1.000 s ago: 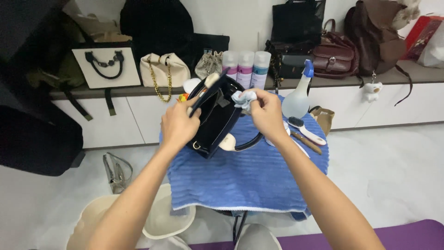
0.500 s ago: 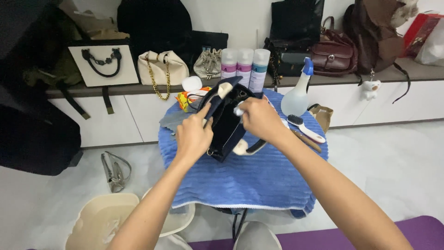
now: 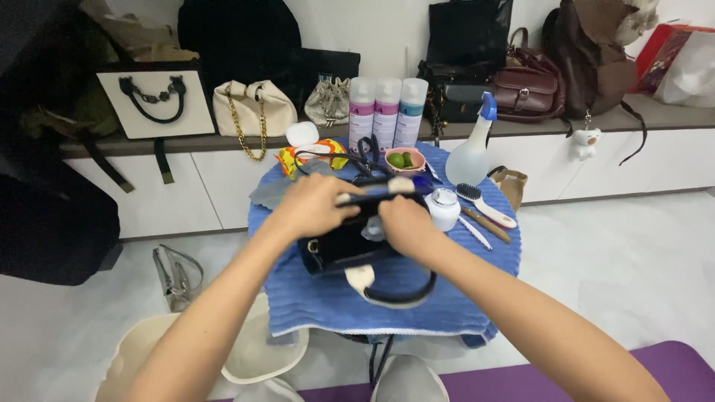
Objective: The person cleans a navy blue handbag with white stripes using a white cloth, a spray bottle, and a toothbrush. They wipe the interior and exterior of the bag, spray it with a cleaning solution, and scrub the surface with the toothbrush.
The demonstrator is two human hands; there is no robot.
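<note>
Head view looks down on both hands meeting over a small black handbag [image 3: 344,246] that lies on the blue-towelled desk [image 3: 328,305]. To the outer side of the left hand [image 3: 313,207], on the floor, lie a metal clasp piece [image 3: 175,274] and a cream basin [image 3: 149,350]. The left hand is closed over the bag's top edge, fingers curled round it. Beyond this hand sit a grey cloth [image 3: 277,192] and an orange-yellow toy [image 3: 309,156]. Between the two hands the bag's dark side shows, and its cream-tipped handle [image 3: 387,290] loops toward the person below them. The right hand [image 3: 406,223] is pressed to the bag, fingers bent inward on a pale scrap of cloth [image 3: 372,229]; whether it pinches the cloth I cannot tell. Beyond the right hand stand three white bottles [image 3: 387,112] and a pink dish with green fruit [image 3: 404,159]. Just beside its outer side is a white round jar [image 3: 445,208], then a brush [image 3: 484,205], and a clear spray bottle [image 3: 473,152] further off.
</note>
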